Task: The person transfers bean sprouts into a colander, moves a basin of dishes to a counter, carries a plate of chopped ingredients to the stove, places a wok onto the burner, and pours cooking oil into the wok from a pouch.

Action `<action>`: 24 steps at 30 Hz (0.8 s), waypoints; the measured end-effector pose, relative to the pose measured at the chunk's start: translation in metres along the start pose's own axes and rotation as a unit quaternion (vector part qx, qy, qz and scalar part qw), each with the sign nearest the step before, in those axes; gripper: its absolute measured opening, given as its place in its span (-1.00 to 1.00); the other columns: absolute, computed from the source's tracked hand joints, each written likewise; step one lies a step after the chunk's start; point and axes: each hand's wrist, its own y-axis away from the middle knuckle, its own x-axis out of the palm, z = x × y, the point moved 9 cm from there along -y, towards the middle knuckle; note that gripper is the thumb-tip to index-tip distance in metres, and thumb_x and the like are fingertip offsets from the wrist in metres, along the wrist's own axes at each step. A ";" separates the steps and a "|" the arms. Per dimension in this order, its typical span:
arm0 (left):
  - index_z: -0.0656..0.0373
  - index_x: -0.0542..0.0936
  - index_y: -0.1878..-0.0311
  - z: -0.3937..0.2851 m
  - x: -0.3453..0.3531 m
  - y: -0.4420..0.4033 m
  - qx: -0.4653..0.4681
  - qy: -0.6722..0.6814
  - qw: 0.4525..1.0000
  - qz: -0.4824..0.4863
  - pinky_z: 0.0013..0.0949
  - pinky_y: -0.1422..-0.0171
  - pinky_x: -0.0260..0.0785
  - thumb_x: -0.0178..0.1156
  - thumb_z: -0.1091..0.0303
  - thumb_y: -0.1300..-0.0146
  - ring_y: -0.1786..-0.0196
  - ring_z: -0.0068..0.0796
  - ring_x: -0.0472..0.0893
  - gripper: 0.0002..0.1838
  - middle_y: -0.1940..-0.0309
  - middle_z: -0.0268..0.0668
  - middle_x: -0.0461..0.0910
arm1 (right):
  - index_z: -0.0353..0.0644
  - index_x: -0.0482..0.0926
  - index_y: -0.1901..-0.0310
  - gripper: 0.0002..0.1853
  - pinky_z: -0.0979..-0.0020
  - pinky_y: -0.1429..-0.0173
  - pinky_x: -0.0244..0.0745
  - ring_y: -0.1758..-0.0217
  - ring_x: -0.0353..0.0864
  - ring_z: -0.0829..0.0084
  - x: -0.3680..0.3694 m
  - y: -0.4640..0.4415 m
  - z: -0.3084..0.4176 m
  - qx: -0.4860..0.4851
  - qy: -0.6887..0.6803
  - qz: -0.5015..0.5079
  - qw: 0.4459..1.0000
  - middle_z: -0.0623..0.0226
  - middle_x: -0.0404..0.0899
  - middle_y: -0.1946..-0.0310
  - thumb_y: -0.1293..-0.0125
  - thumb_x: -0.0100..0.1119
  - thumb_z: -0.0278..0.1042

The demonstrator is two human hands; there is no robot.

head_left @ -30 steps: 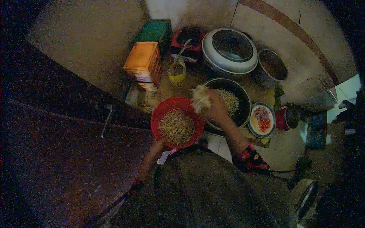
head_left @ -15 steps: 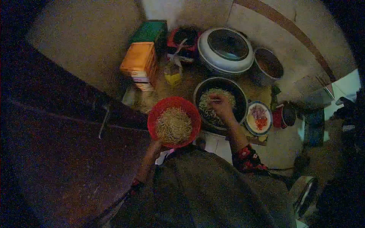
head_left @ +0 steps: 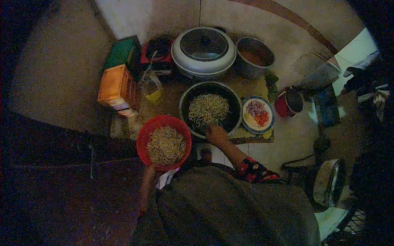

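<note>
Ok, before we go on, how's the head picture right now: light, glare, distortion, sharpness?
Head view: dim and grainy, corners nearly black; head view: pale reflection on the glass lid; head view: brown wall stripe curves, likely lens distortion; head view: right hand and left hand look soft, fine detail lost.

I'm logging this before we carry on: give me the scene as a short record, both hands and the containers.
Left hand: holding the red bowl by its near edge
Right hand: at the near edge of the dark pan; grip unclear
Red bowl: pale strands
Dark pan: a heap of similar strands
Plate: right of the pan, with purplish and red pieces
Behind the pan: lidded pot, lid on
</note>
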 end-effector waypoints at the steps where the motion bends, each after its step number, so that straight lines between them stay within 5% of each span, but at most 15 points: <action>1: 0.30 0.31 -0.15 0.001 -0.001 -0.004 -0.001 -0.019 1.000 -0.007 -0.11 -0.01 0.46 0.06 0.31 -0.16 0.07 -0.18 0.56 -0.51 0.04 -0.09 0.50 | -0.18 0.53 0.18 -0.73 0.05 0.11 0.44 0.18 0.56 0.03 -0.002 -0.001 0.000 0.010 0.006 0.012 1.000 0.01 0.54 0.24 -0.18 -0.02 -0.23; 9: 0.30 0.30 -0.17 0.005 -0.001 -0.024 -0.010 -0.091 0.996 -0.010 -0.11 -0.03 0.45 0.05 0.33 -0.16 0.05 -0.17 0.55 -0.50 0.01 -0.09 0.48 | -0.17 0.56 0.18 -0.72 0.08 0.07 0.45 0.17 0.56 0.02 -0.028 0.008 0.024 0.061 -0.005 0.067 0.996 0.01 0.55 0.22 -0.18 -0.02 -0.23; 15: 0.30 0.28 -0.17 0.012 -0.004 -0.028 -0.022 -0.131 0.991 -0.005 -0.11 -0.05 0.44 0.05 0.35 -0.16 0.03 -0.17 0.54 -0.50 -0.01 -0.09 0.47 | -0.18 0.57 0.20 -0.72 0.09 0.04 0.44 0.16 0.56 0.05 -0.001 -0.002 0.011 0.008 0.032 0.075 0.997 0.03 0.56 0.23 -0.18 -0.02 -0.21; 18: 0.31 0.28 -0.18 -0.005 0.023 -0.007 0.006 -0.100 0.994 -0.047 -0.11 -0.06 0.44 0.03 0.37 -0.17 0.02 -0.17 0.53 -0.51 -0.03 -0.09 0.46 | -0.13 0.51 0.05 -0.64 0.10 0.01 0.43 0.17 0.55 -0.01 0.016 -0.008 -0.007 0.028 0.028 0.106 0.994 -0.03 0.52 0.18 -0.16 0.04 -0.15; 21: 0.30 0.27 -0.19 -0.025 0.022 -0.005 0.122 -0.200 0.972 0.011 -0.09 -0.08 0.42 0.01 0.40 -0.16 -0.02 -0.17 0.52 -0.51 -0.06 -0.10 0.44 | -0.11 0.35 -0.14 -0.44 0.12 -0.09 0.39 0.02 0.48 -0.02 0.009 -0.021 -0.003 -0.060 0.114 0.046 0.991 -0.10 0.44 0.03 -0.11 0.11 -0.06; 24: 0.28 0.28 -0.19 -0.009 0.024 0.003 0.075 -0.066 0.994 -0.049 -0.08 -0.09 0.41 0.00 0.40 -0.17 -0.03 -0.17 0.51 -0.52 -0.04 -0.11 0.45 | -0.13 0.21 -0.22 -0.29 0.09 -0.15 0.33 -0.13 0.36 0.01 0.046 -0.060 -0.038 -0.059 0.231 0.100 0.966 -0.13 0.35 -0.07 -0.05 0.18 -0.05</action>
